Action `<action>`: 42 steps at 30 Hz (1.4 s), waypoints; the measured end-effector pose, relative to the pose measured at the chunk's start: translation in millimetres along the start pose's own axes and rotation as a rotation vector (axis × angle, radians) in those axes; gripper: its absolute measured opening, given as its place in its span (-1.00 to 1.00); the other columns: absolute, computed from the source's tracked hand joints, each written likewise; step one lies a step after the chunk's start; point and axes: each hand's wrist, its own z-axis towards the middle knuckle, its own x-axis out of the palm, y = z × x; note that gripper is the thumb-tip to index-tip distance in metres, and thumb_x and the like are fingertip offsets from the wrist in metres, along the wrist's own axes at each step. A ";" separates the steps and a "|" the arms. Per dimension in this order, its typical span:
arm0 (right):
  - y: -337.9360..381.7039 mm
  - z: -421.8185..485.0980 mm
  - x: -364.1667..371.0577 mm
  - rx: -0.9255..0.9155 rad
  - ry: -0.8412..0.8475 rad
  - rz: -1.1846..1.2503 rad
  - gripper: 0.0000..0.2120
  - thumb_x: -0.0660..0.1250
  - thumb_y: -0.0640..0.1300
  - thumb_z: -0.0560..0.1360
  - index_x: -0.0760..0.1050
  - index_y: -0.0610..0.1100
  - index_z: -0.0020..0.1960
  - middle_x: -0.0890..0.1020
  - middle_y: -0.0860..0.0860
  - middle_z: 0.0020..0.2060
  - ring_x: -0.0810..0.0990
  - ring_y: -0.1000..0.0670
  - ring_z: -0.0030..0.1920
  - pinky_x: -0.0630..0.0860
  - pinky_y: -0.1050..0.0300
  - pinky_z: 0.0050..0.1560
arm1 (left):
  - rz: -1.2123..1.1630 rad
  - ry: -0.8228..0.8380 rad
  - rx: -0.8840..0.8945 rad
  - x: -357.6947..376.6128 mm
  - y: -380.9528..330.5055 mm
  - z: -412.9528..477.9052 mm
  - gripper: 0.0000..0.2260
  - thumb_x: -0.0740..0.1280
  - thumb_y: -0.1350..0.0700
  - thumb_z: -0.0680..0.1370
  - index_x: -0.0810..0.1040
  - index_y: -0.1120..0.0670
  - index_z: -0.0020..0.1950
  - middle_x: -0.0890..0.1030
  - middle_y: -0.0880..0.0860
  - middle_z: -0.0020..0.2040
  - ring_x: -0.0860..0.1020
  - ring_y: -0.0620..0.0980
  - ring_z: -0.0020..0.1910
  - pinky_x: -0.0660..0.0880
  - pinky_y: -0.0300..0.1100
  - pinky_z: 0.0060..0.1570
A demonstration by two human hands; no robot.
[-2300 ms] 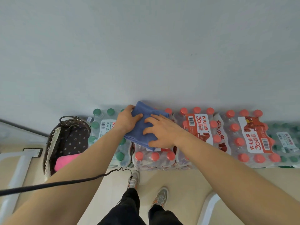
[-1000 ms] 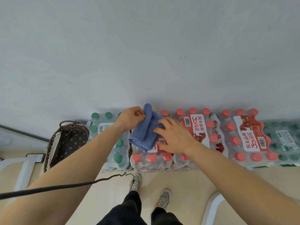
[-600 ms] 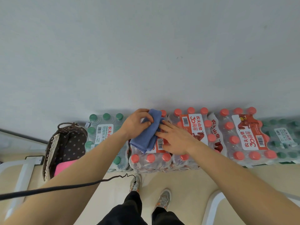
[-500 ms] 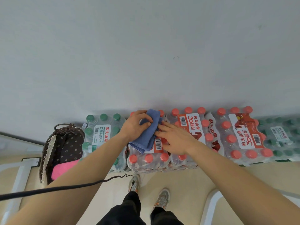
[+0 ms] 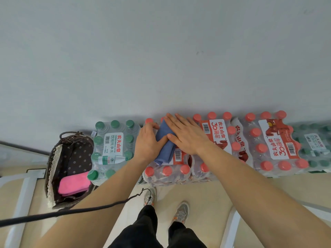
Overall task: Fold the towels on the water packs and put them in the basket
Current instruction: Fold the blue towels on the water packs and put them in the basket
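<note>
A blue towel (image 5: 165, 148), folded into a narrow strip, lies on top of a red-capped water pack (image 5: 166, 171). My left hand (image 5: 147, 142) rests against the towel's left side with fingers flat. My right hand (image 5: 186, 135) lies flat with fingers spread over its right and far part. A dark woven basket (image 5: 53, 169) with a dotted lining stands on the floor at the left. A folded pink towel (image 5: 74, 183) lies inside it.
A green-capped water pack (image 5: 112, 145) stands between the basket and the towel. More red-capped packs (image 5: 272, 142) run to the right along a grey wall. A black cable (image 5: 71, 211) crosses over my left forearm. My legs and shoes stand on the beige floor below.
The blue towel has been folded over from a wider pad into a narrow strip. My left hand let go of its edge and both hands now press flat on it.
</note>
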 end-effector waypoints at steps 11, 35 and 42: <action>-9.0 -1.2 11.3 -0.042 0.014 -0.123 -0.32 -0.34 0.31 0.57 -0.36 0.00 0.58 -0.21 0.06 0.60 -0.06 -0.09 0.60 0.00 -0.20 0.54 | 0.412 -0.147 0.239 11.6 20.0 -4.9 -0.41 0.19 -0.37 0.53 0.56 0.12 0.19 0.56 0.05 0.19 0.50 0.10 0.12 0.42 0.02 0.15; 58.5 22.1 -84.7 -0.122 0.344 0.097 -0.52 0.60 0.10 0.24 0.44 0.04 0.03 0.59 0.04 -0.11 0.57 -0.05 -0.13 0.54 0.01 -0.15 | -0.019 0.371 -0.196 -88.0 0.2 -42.9 -0.47 0.59 0.05 0.33 0.34 0.04 0.13 0.53 0.01 -0.07 0.52 0.01 -0.16 0.41 -0.15 -0.27; 149.2 37.2 -81.4 -0.014 0.217 0.503 -0.57 0.58 0.05 0.32 0.52 -0.05 0.08 0.61 0.08 -0.09 0.55 0.04 -0.15 0.48 0.13 -0.18 | -0.258 0.277 -0.359 -193.9 77.8 -55.0 -0.44 0.64 0.00 0.20 0.49 0.04 0.10 0.57 0.03 -0.06 0.53 0.00 -0.16 0.52 -0.11 -0.20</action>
